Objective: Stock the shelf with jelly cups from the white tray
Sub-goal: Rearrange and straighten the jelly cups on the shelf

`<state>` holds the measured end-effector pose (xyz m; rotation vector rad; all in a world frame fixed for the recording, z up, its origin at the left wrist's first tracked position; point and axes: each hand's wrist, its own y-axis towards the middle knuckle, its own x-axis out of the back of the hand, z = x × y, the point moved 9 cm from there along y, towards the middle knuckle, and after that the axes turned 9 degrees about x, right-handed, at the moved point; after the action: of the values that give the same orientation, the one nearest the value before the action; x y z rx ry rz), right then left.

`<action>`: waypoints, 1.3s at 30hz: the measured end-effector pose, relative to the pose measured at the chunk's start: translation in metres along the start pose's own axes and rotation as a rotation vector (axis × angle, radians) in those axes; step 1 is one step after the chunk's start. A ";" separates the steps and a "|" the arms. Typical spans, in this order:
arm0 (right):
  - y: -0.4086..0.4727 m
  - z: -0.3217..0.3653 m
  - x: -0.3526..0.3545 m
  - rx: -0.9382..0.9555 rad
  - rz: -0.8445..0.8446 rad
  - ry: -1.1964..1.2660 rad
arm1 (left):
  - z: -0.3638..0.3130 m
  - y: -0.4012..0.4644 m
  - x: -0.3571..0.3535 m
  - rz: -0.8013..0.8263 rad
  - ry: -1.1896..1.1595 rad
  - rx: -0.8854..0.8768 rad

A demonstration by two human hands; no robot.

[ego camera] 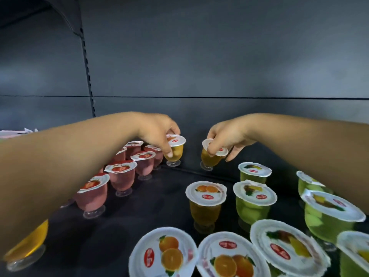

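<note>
My left hand (159,132) grips an orange jelly cup (176,151) by its lid rim; the cup stands upright near the back of the dark shelf (155,200). My right hand (225,139) pinches the lid of a second orange jelly cup (210,159), which tilts slightly with its foot on the shelf. The two cups are a short gap apart. The white tray is not in view.
Pink strawberry cups (121,176) stand in rows on the left. Orange cups (205,202) fill the middle front and green cups (253,200) the right. Another orange cup (28,246) sits under my left forearm. The grey back wall (199,66) closes the shelf behind.
</note>
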<state>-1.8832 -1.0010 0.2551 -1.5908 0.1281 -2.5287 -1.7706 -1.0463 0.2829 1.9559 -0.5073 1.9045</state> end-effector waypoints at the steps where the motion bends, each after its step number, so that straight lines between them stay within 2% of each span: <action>1: 0.001 0.001 -0.001 0.005 -0.004 -0.021 | -0.002 0.006 -0.001 -0.012 0.061 0.002; 4: 0.010 0.012 -0.007 0.069 -0.035 -0.067 | -0.005 0.021 -0.013 -0.005 0.204 0.010; 7: 0.014 0.020 -0.010 0.126 -0.057 -0.134 | -0.003 0.033 -0.027 0.029 0.201 0.019; 10: 0.014 0.014 -0.029 0.089 0.071 -0.292 | 0.001 0.040 -0.040 0.044 0.182 0.011; 12: 0.014 0.018 -0.034 0.138 0.081 -0.335 | 0.004 0.044 -0.043 0.030 0.192 0.004; 16: 0.013 0.038 -0.040 0.264 0.069 -0.178 | 0.006 0.044 -0.044 0.042 0.154 -0.003; 19: 0.019 0.035 -0.047 0.241 0.072 -0.168 | 0.007 0.043 -0.043 0.061 0.145 -0.018; 25: 0.025 0.018 -0.045 0.169 0.048 0.069 | 0.010 0.040 -0.040 0.045 0.126 -0.046; 30: 0.022 0.007 -0.024 0.221 -0.197 0.281 | 0.013 0.044 -0.040 0.015 0.180 -0.044; 34: 0.014 -0.013 -0.018 0.155 -0.335 0.053 | 0.012 0.044 -0.041 -0.010 0.234 -0.063; 36: 0.007 -0.014 -0.017 0.110 -0.308 -0.080 | 0.013 0.045 -0.041 -0.021 0.244 -0.072; 39: -0.002 -0.005 -0.018 0.074 -0.200 -0.427 | 0.012 0.044 -0.041 -0.030 0.238 -0.072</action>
<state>-1.8800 -0.9960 0.2370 -2.1581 -0.1804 -2.2244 -1.7824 -1.0902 0.2421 1.6550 -0.4680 2.0352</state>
